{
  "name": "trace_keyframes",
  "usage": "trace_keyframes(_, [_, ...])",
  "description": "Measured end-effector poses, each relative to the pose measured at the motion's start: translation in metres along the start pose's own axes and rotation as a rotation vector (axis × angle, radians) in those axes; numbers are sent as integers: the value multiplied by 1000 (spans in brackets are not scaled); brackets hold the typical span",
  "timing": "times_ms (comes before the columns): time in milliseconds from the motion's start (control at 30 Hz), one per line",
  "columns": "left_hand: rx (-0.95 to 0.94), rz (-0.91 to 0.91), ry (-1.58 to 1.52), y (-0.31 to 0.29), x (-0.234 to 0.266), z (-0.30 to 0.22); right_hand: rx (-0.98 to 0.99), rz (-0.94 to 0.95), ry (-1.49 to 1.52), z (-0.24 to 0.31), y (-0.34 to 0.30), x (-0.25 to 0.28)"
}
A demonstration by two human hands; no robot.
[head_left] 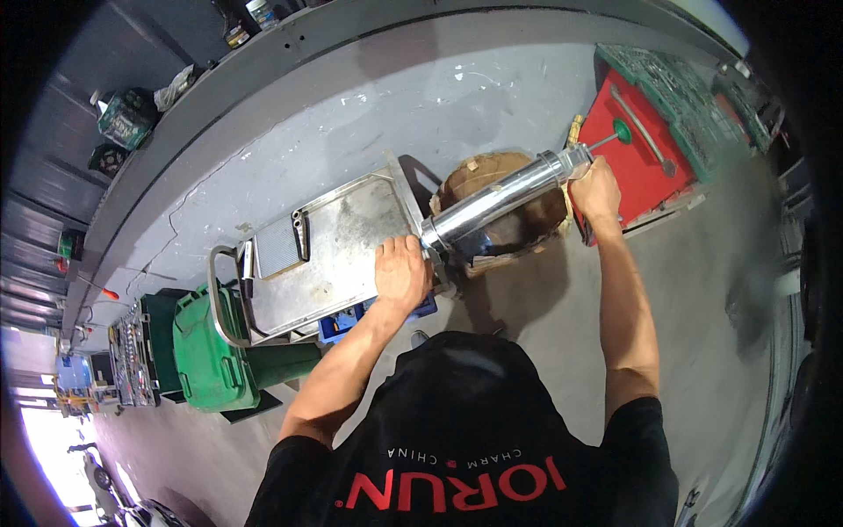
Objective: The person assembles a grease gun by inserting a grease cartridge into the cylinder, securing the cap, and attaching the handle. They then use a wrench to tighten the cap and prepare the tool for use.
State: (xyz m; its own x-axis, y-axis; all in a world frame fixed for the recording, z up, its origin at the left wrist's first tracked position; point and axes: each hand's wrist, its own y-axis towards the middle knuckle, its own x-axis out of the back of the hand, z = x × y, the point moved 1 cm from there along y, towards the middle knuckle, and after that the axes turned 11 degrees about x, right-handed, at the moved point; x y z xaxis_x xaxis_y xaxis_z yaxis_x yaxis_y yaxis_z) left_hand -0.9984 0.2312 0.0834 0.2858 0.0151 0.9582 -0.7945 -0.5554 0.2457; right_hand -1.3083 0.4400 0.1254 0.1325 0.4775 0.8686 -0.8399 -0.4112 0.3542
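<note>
A long, shiny metal cylinder (500, 204) with a wider collar runs slantwise across the middle, its right end farther away. My right hand (597, 189) is closed round that right end. From beyond it a thin rod with a green knob (623, 132) points on in the same line; I cannot tell if they are joined. My left hand (404, 272) is closed at the cylinder's left end, fingers curled over, above the edge of a metal cart tray (342, 233). What lies under those fingers is hidden.
Beneath the cylinder stands a round brown drum (474, 171). At the right are a red panel (628, 149) and a green tool case (659, 83). A socket wrench (300, 233) lies on the tray. Left of the cart is a green wheeled bin (206, 351); a grey wall (351, 105) runs behind.
</note>
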Motion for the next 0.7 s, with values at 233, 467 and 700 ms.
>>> trace_keyframes(233, [269,133,-77,14,-43,33,-59,195,31,43,-27,7])
trace_keyframes(467, [364,393,-193,-3,-46,51,118,157,6,60,-39,25])
trace_keyframes(700, [337,674,-640,-35,-43,45,322,28,87,69,-28,37])
